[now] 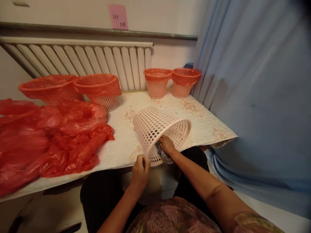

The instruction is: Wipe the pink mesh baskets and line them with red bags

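Observation:
A pale pink perforated basket [152,123] lies on its side at the table's front edge, its mouth facing me and to the right. My left hand [141,170] pinches the basket's rim at its lower left. Inside the mouth, my right hand [167,145] holds a dark grey cloth [166,158] against the inner wall. Part of the cloth hangs below the fingers, and the fingertips are partly hidden.
Crumpled red plastic bags [65,139] cover the left of the table [121,149]. Red-lined baskets stand along the back, two at left [110,102] and two at right [157,89]. A blue curtain [255,97] hangs at right; a radiator [85,61] is behind.

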Available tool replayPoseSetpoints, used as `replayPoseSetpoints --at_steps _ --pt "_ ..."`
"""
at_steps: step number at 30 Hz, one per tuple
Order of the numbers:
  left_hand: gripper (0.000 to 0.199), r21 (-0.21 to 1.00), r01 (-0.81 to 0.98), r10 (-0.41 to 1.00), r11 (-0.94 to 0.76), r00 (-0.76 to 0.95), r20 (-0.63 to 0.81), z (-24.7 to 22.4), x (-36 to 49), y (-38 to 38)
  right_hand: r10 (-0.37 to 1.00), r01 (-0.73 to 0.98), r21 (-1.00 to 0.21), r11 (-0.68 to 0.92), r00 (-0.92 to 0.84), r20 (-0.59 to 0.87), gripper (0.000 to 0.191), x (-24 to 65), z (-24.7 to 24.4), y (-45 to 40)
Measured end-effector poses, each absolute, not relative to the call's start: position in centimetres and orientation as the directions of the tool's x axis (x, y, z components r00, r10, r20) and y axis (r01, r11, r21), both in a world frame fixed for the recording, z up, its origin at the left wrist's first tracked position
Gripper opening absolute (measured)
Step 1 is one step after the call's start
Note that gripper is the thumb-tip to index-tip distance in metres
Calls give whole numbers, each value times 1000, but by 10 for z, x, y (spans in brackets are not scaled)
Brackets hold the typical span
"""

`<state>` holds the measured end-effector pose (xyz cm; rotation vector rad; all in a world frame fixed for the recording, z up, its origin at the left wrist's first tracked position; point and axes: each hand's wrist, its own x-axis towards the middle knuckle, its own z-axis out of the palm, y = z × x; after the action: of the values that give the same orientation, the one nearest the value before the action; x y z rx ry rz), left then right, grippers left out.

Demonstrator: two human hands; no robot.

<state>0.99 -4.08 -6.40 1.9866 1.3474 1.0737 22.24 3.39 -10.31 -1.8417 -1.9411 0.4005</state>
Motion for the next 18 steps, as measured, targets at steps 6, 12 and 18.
replayPoseSetpoints --at_steps 6,12,18 --pt "14 807 493 942 -326 238 236 -100 19 -41 990 822 -566 68 13 139 47 225 -110 42" --pt "18 764 505 916 -402 226 332 -86 11 -39 989 709 -692 139 -58 138 41 194 -101 48" --pt "22 733 504 888 -458 213 408 -62 -7 -37 967 709 -658 253 -168 191 42 183 -102 33"
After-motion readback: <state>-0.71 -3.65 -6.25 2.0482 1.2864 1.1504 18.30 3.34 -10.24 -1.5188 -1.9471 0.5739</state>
